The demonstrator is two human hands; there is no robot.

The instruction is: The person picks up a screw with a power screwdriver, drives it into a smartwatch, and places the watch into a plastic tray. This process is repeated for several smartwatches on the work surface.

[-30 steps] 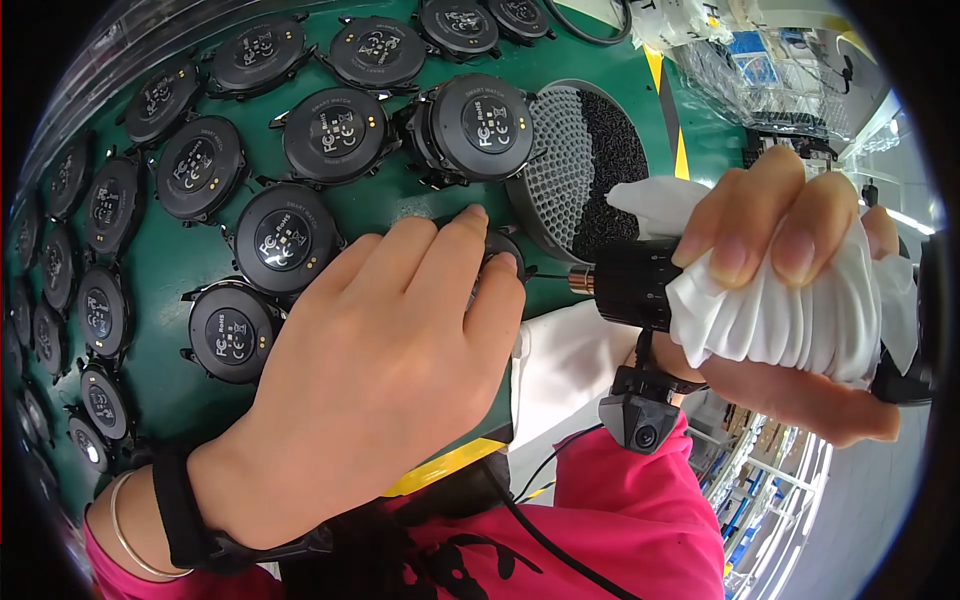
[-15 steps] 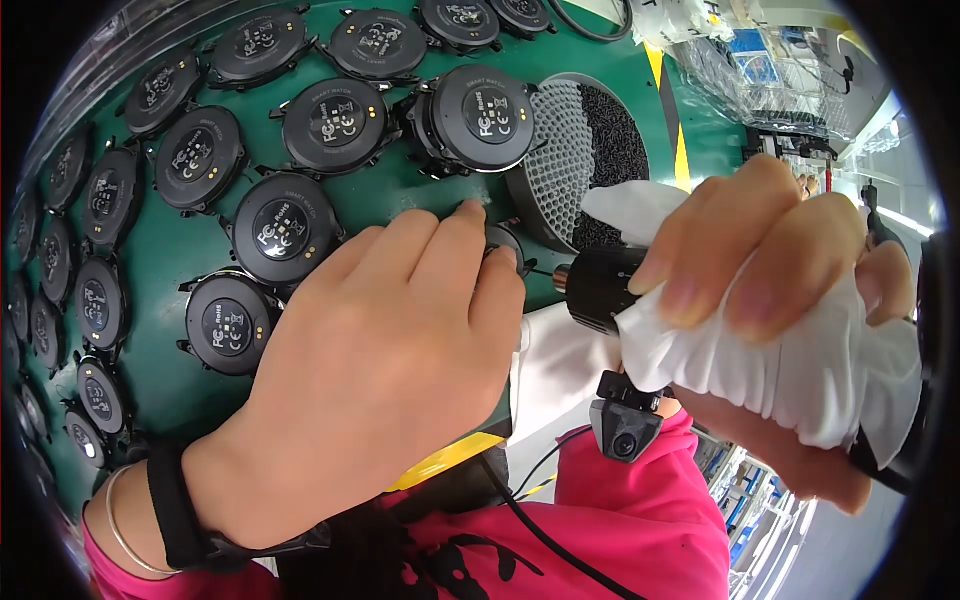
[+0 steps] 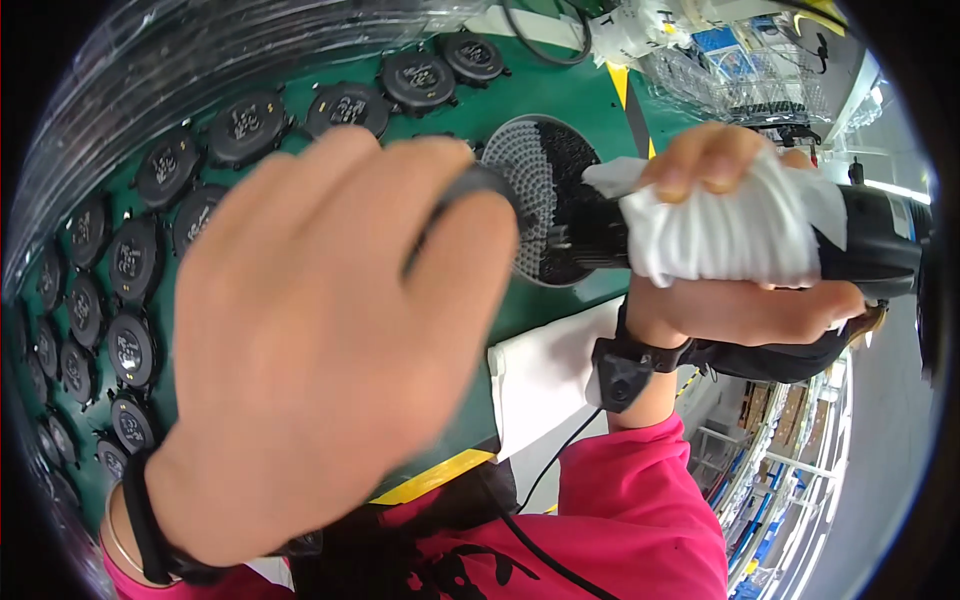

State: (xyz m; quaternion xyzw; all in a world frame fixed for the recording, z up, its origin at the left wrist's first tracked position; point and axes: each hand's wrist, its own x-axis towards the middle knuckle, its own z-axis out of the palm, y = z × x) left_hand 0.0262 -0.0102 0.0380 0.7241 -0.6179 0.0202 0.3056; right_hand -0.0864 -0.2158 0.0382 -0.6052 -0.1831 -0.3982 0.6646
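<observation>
My left hand (image 3: 330, 330), smeared by motion, is raised over the table with thumb and fingers pinching a dark round watch case (image 3: 465, 192). Most of that case is hidden behind the hand. My right hand (image 3: 710, 165) grips a black electric screwdriver (image 3: 600, 235) through a wrapped white cloth (image 3: 720, 235). The screwdriver lies level, its blurred tip pointing left toward the watch case and over a round screw tray (image 3: 530, 160). One half of the tray shows a plate of small holes, the other a heap of tiny black screws.
Several black watch cases (image 3: 137, 258) lie back up across the left and far side of the green table (image 3: 560, 90). A white sheet (image 3: 540, 375) hangs at the front edge. Clear plastic bags (image 3: 700, 75) lie at the far right. A black cable (image 3: 550, 545) runs across my front.
My left hand has risen off the table with a watch case in its pinch. The screwdriver has tilted to nearly level and shifted up, its tip now over the screw tray.
</observation>
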